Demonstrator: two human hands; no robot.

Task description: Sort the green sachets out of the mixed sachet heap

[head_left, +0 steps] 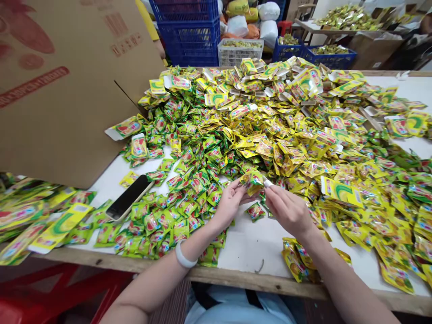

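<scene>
My left hand is closed on a few small candy sachets, yellow and green, held up over the table's middle. Close by on their right, my right hand has its fingers pinched together at the edge of these sachets. Something white shows at its fingertip, and what lies in the pinch is hidden. Below the hands a single green sachet with a red fruit picture lies on the white table top. Green sachets are heaped on the left, yellow sachets on the right.
A large cardboard box stands at the left, with a phone in front of it. Printed flat cartons lie among the sachets. Beyond the table are blue crates, a white crate and a person's yellow sleeve.
</scene>
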